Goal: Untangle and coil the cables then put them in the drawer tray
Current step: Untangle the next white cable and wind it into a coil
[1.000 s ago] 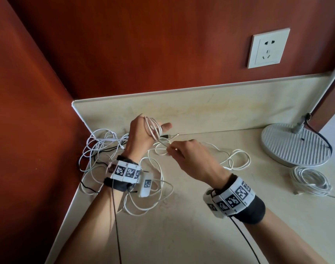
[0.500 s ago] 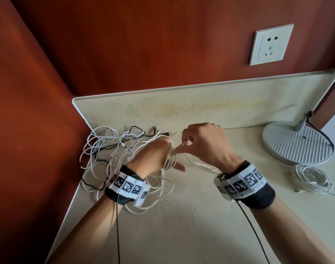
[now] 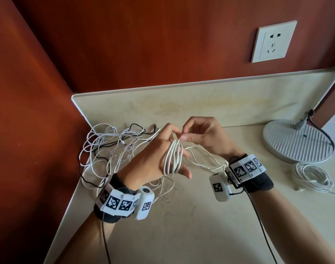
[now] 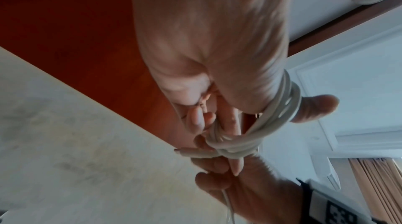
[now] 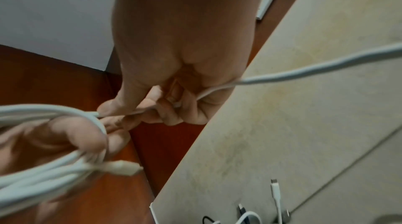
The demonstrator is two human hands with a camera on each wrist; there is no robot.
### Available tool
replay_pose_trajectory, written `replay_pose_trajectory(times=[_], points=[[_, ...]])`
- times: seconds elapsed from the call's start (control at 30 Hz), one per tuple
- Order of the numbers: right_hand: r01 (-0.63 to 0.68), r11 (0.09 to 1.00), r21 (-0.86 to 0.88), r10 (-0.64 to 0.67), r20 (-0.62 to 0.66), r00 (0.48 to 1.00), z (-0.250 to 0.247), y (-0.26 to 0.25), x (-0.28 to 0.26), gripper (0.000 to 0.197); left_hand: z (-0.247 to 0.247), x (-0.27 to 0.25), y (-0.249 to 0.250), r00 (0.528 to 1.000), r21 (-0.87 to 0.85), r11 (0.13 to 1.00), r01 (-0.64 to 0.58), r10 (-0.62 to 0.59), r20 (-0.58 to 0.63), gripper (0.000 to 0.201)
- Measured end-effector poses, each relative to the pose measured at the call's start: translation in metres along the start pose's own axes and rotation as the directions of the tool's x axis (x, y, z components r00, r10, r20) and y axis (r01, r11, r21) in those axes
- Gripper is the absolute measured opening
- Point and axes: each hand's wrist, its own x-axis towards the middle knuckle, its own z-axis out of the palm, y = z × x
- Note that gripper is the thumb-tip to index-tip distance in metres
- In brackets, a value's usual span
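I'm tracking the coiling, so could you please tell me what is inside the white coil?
The left hand sits inside the white coil, whose loops wrap its fingers. The palm side is hidden, so how the loops cross there cannot be seen.

White cable (image 3: 172, 159): smooth plastic sheath w/ slight sheen, wound in turns round left hand (image 3: 153, 159); its plug end (image 5: 124, 170) looks like matt off-white plastic. Tangled cables (image 3: 109, 147) on desk: mostly same smooth white plastic, a few thin black ones, matt. Desk (image 3: 182, 225): pale cream stone-like top, smooth, low sheen, faint yellowish mottling; upstand at back same material. Walls (image 3: 143, 44): red-brown wood-look panels, satin finish. Socket plate (image 3: 273, 41): glossy white plastic. Lamp base (image 3: 296, 143): matt grey, fine ribbed texture. Wrist bands (image 3: 258, 180): dark cloth under white printed marker tags.
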Motion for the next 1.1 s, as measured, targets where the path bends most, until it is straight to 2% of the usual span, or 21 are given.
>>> replay_pose_trajectory(times=[0.07, 0.1, 0.17, 0.3, 0.43, 0.5, 0.53, 0.6, 0.7, 0.73, 0.77, 0.8, 0.83, 0.9, 0.93, 1.1], points=[[-0.006, 0.998, 0.062, 0.007, -0.018, 1.000, 0.000, 0.007, 0.000, 0.009, 0.000, 0.001, 0.001, 0.999, -0.047, 0.998, -0.035, 0.033, -0.040, 0.066], [-0.013, 0.996, 0.087, 0.015, -0.020, 1.000, 0.001, 0.010, 0.000, 0.007, 0.000, 0.001, 0.002, 0.995, -0.018, 0.998, -0.067, 0.065, -0.075, 0.065], [-0.017, 0.992, 0.124, 0.020, -0.019, 1.000, 0.006, 0.012, -0.001, 0.012, 0.000, 0.002, 0.006, 0.987, -0.019, 0.993, -0.115, 0.112, -0.114, 0.076], [-0.059, 0.979, 0.194, 0.069, -0.047, 0.996, 0.018, 0.023, -0.005, 0.011, -0.001, 0.006, 0.012, 0.985, -0.163, 0.980, -0.113, 0.090, -0.146, 0.097], [-0.058, 0.993, 0.099, 0.072, -0.145, 0.987, 0.039, 0.030, -0.010, 0.030, -0.005, 0.010, 0.008, 0.979, -0.104, 0.987, -0.120, 0.100, -0.175, 0.071], [-0.042, 0.995, 0.089, 0.054, -0.141, 0.989, 0.047, 0.032, -0.013, 0.033, -0.007, 0.011, 0.003, 0.974, -0.098, 0.988, -0.117, 0.095, -0.204, 0.070], [-0.042, 0.995, 0.089, 0.051, -0.107, 0.993, 0.048, 0.034, -0.014, 0.032, -0.008, 0.011, -0.004, 0.971, -0.137, 0.984, -0.114, 0.081, -0.226, 0.070], [-0.067, 0.995, 0.068, 0.070, -0.036, 0.997, 0.048, 0.039, -0.015, 0.037, -0.010, 0.010, -0.011, 0.962, -0.327, 0.941, -0.090, -0.002, -0.273, 0.075], [-0.132, 0.988, 0.080, 0.133, -0.002, 0.991, 0.052, 0.037, -0.016, 0.043, -0.008, 0.013, -0.013, 0.942, -0.686, 0.728, -0.014, -0.219, -0.252, 0.102], [-0.128, 0.989, 0.075, 0.130, -0.014, 0.991, 0.055, 0.035, -0.017, 0.040, -0.008, 0.016, -0.013, 0.926, -0.729, 0.685, 0.009, -0.281, -0.252, 0.108], [-0.115, 0.992, 0.049, 0.117, -0.031, 0.993, 0.058, 0.033, -0.018, 0.039, -0.008, 0.018, -0.014, 0.910, -0.735, 0.678, 0.021, -0.318, -0.267, 0.108], [-0.099, 0.995, 0.009, 0.099, -0.035, 0.994, 0.062, 0.032, -0.019, 0.036, -0.009, 0.020, -0.016, 0.895, -0.708, 0.706, 0.027, -0.333, -0.298, 0.103], [-0.088, 0.995, -0.055, 0.087, -0.034, 0.996, 0.065, 0.031, -0.021, 0.034, -0.010, 0.021, -0.018, 0.881, -0.637, 0.770, 0.035, -0.324, -0.344, 0.098], [-0.101, 0.973, -0.206, 0.097, -0.030, 0.995, 0.069, 0.031, -0.023, 0.034, -0.010, 0.022, -0.025, 0.865, -0.425, 0.904, 0.054, -0.254, -0.432, 0.093], [-0.113, 0.953, -0.283, 0.110, -0.028, 0.994, 0.071, 0.031, -0.025, 0.033, -0.009, 0.024, -0.031, 0.862, -0.340, 0.938, 0.067, -0.226, -0.454, 0.091], [-0.076, 0.816, -0.573, 0.083, -0.014, 0.996, 0.070, 0.019, -0.034, 0.031, -0.007, 0.027, -0.058, 0.840, -0.164, 0.964, 0.209, -0.263, -0.474, 0.057]])
